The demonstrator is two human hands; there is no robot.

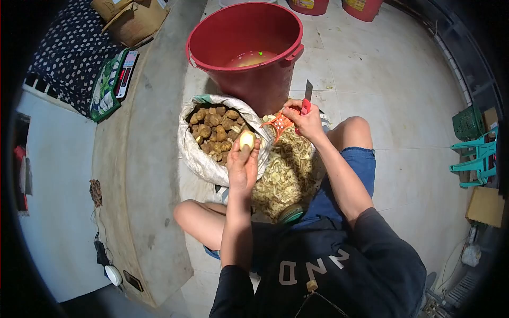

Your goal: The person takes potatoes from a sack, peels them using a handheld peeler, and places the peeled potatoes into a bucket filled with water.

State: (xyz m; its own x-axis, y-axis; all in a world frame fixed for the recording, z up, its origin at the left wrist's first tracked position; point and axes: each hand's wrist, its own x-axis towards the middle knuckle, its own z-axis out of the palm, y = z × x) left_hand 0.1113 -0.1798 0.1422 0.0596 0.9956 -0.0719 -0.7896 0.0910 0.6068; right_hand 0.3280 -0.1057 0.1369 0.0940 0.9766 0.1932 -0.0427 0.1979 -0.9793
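My left hand (243,168) holds up a pale yellow, peeled tuber (247,140) between thumb and fingers, above the edge of a white woven sack (204,164). Inside the sack lie many brown, unpeeled tubers (214,130), which look like potatoes or taro. My right hand (308,121) is closed around a knife with a red handle (306,107), its blade pointing up, and an orange peeler-like tool (279,124) with holes. The two hands are apart. Beneath them, a thick heap of peelings (286,175) covers the floor between my legs.
A large red bucket (244,79) with cloudy liquid stands just beyond the sack. More red buckets (363,8) are at the back. To the left, a digital scale (126,75) and a phone (133,281) lie on a ledge. Turquoise stools (474,159) are at the right.
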